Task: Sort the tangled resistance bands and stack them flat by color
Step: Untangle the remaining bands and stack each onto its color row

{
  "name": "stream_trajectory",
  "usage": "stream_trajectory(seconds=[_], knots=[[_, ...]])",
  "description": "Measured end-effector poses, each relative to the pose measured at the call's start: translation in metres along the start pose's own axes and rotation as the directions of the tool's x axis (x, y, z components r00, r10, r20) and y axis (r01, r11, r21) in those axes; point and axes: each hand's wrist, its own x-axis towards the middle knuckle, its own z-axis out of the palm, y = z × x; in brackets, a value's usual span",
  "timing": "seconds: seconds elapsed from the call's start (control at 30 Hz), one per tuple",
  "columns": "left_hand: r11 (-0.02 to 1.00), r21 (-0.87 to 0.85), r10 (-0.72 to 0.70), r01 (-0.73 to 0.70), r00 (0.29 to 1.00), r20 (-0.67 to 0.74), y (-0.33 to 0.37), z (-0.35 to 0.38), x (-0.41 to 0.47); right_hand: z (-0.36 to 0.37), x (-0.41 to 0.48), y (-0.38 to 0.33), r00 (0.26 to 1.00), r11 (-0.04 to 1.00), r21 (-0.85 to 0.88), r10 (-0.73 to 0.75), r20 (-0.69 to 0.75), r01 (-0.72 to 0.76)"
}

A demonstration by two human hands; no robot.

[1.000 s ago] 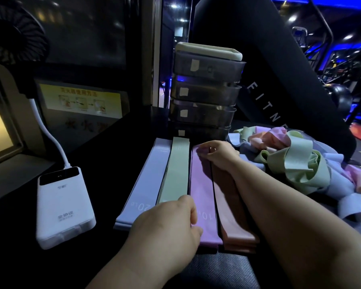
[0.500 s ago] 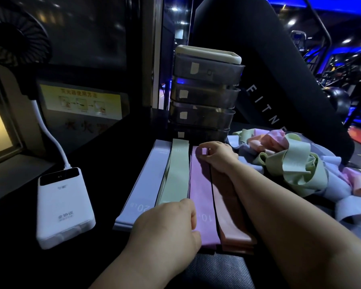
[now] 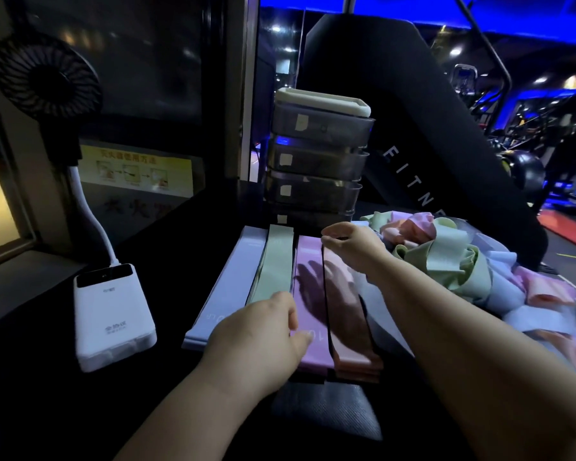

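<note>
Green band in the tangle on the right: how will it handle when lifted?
Probably floppy: the green band sits folded into soft loops. Likely to drag neighbours up, since it winds through the tangled pile. Looks light: thin flat ribbon.

Dim overall. Blue light glows far right and along the top, and a warm patch sits at the left edge. The right hand (image 3: 356, 249) casts a crisp shadow on the flat bands (image 3: 308, 257). The near-right tangled pile (image 3: 546, 294) is blurred. Edges bow.

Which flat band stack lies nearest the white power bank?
The pale blue stack, leftmost in the row; the green stack, purple stack and salmon stack lie farther right.
</note>
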Motion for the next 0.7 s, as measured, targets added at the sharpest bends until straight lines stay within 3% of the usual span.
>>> stream_trajectory(seconds=[0.33,0.7], knots=[[0.997,-0.017,0.077,-0.079,0.994,-0.082,0.048,0.017,-0.016,-0.076,-0.091,0.029,0.998,0.998,0.042,-0.053,0.016,0.052],[0.935,-0.087,0.353,-0.344,0.928,0.122,0.164,0.083,-0.010,-0.163,-0.176,0.147,0.979,0.991,-0.052,0.116,-0.169,-0.126]])
